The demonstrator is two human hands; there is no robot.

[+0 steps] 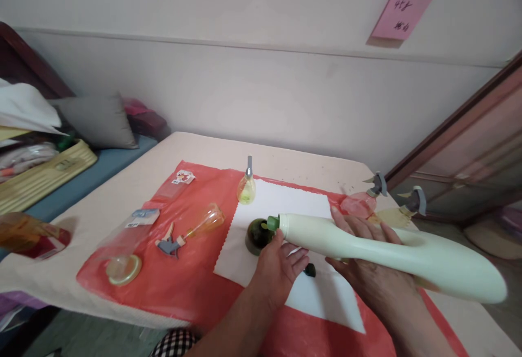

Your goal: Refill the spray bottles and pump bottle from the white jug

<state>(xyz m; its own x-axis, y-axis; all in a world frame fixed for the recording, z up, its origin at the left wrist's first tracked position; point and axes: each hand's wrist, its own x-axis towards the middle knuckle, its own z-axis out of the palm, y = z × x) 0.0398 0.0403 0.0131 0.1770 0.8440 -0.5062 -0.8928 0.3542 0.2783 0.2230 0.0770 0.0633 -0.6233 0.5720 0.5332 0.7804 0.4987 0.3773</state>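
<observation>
My right hand (pixel 367 259) is closed around the handle of a large pale green jug (pixel 432 264), which lies tilted almost level in the air. Its green spout (pixel 273 222) points left, over a round dark green bottle (pixel 255 240) on a white cloth (pixel 293 199). Just under the jug's neck is my left hand (pixel 281 264), palm up with fingers stretched out. Its thumb comes close to the spout and the dark bottle; whether it presses on either I cannot tell. On the cloth behind the left fingers sits a small dark green piece (pixel 310 270).
A red plastic sheet (pixel 179 297) covers much of the table. On it are a clear spray bottle (pixel 246 189), an orange bottle (pixel 206 221), a grey spray head (pixel 169 244) and a round lid (pixel 124 270). Pink (pixel 359 204) and yellow (pixel 395 215) spray bottles stand right, behind the jug.
</observation>
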